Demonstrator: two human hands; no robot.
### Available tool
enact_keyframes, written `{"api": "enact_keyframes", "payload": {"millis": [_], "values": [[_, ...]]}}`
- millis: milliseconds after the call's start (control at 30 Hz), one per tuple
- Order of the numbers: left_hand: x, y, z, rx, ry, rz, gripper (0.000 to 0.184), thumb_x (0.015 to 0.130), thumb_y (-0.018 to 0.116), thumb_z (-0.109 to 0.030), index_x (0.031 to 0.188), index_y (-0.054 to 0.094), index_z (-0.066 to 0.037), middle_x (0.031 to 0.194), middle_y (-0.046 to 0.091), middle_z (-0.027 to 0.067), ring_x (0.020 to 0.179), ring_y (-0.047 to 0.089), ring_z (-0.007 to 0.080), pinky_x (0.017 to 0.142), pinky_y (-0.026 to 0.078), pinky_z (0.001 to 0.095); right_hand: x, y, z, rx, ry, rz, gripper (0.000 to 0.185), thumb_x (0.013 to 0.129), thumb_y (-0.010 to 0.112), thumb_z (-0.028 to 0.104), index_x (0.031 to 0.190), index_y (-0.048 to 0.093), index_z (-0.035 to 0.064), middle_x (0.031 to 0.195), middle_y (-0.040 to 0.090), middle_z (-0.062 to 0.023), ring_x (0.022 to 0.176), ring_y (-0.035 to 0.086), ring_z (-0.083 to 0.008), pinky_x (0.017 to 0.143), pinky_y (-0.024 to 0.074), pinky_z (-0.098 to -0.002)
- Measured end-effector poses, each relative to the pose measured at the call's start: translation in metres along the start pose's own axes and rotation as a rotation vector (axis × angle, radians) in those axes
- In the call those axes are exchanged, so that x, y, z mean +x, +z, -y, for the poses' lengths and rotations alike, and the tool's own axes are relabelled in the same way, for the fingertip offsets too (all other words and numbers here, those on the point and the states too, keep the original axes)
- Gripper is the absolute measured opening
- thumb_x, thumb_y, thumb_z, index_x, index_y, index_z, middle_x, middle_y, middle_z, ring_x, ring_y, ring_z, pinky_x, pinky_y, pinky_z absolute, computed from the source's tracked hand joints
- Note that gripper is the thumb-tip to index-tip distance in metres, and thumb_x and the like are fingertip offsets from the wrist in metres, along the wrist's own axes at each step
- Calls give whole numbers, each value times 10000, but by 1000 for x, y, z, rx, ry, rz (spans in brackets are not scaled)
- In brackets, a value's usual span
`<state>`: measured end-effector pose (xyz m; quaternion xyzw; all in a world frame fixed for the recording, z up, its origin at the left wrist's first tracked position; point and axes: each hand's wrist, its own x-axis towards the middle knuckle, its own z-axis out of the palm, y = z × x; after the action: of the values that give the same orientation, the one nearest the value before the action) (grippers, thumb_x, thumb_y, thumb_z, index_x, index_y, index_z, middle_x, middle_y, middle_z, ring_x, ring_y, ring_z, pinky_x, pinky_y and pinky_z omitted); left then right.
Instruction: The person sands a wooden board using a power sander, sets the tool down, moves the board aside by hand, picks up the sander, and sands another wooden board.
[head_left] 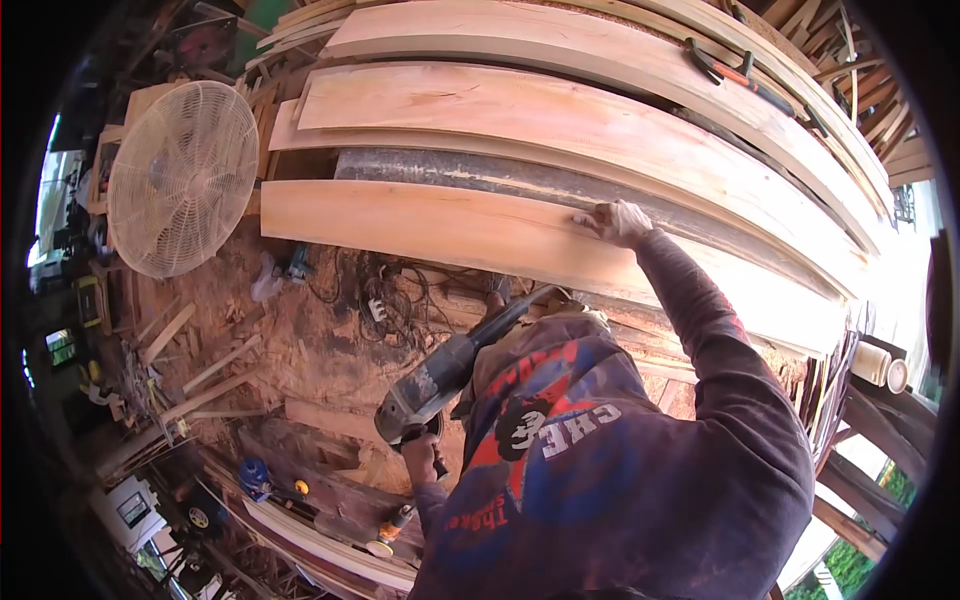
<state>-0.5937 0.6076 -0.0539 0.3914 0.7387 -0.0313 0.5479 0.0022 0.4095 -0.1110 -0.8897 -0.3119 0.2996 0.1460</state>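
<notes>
My left hand (422, 458) is wrapped round the side handle of an angle grinder (440, 375). The grinder hangs low beside my body, its head by that hand and its body slanting up toward my waist. My right hand (622, 222), pale with dust or a light glove, rests on the upper edge of a long wooden board (420, 222). Its fingers are bent and somewhat apart, with fingertips touching the wood. Whether anything small lies under them cannot be made out.
More long boards (500, 105) lie beyond, with a tool with orange and black handles (740, 75) on them. A round fan (185, 180) stands at left. Tangled cables (400, 300) and wood scraps cover the floor. An orange power tool (392, 530) and a blue object (255, 478) sit lower left.
</notes>
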Motion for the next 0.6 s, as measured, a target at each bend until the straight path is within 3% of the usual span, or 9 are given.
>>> {"api": "enact_keyframes", "payload": {"millis": [67,133,200,333,400,467,500,533,600], "values": [[2,1,3,-46,-32,2,214,786,646,-30,615,519,-54,565,491,21,426,472,149,406,378,306,0,4,-7,2,36,33,647,908,604,700,922,759,73,918,725,-235,896,686,-444,773,555,-517],[4,0,6,-27,-26,5,205,791,646,-36,627,524,-58,563,485,19,423,461,145,406,377,306,-12,19,-13,-245,-286,-237,631,919,622,635,1110,707,40,1212,644,-267,1104,614,-458,904,532,-546],[5,2,6,-1,-27,11,196,795,646,-42,639,529,-62,562,479,16,421,451,142,406,375,306,-40,-8,20,-329,-70,-166,870,845,767,529,1448,440,-5,1426,431,-328,1291,467,-478,1020,455,-596],[9,-6,0,-13,-101,118,213,798,646,-51,623,527,-73,554,464,12,418,442,145,406,366,305,-83,0,43,-425,-200,-73,1296,660,827,717,1624,200,120,1622,124,-374,1502,137,-574,1175,167,-744],[0,-4,-16,-2,-119,160,225,797,646,-53,611,521,-76,552,461,12,418,442,149,404,362,308,-86,11,52,-490,-196,126,1375,620,790,807,1644,152,146,1635,49,-383,1508,62,-594,1172,128,-762],[-19,11,-46,197,-68,95,240,793,651,-59,598,513,-74,549,468,15,422,456,147,396,359,321,-65,34,35,-529,-254,18,1428,602,717,897,1652,105,147,1630,6,-401,1507,14,-600,1182,88,-761],[-6,4,-36,280,40,97,256,796,651,-66,591,498,-74,551,478,19,430,470,146,393,355,328,-60,38,28,-455,-288,31,1417,597,778,807,1653,98,151,1633,-1,-398,1510,27,-596,1186,77,-757],[2,2,-30,167,-130,59,259,800,646,-63,589,497,-70,542,477,23,429,476,149,395,358,328,-58,38,23,-380,-322,39,1415,592,839,716,1654,92,156,1636,-8,-394,1513,39,-591,1191,66,-753],[10,-4,-27,157,-141,45,266,798,645,-60,587,483,-69,526,458,24,416,468,160,394,360,328,-63,32,16,-387,-396,13,1388,615,814,699,1654,68,161,1634,20,-396,1514,72,-581,1209,56,-736]]}}
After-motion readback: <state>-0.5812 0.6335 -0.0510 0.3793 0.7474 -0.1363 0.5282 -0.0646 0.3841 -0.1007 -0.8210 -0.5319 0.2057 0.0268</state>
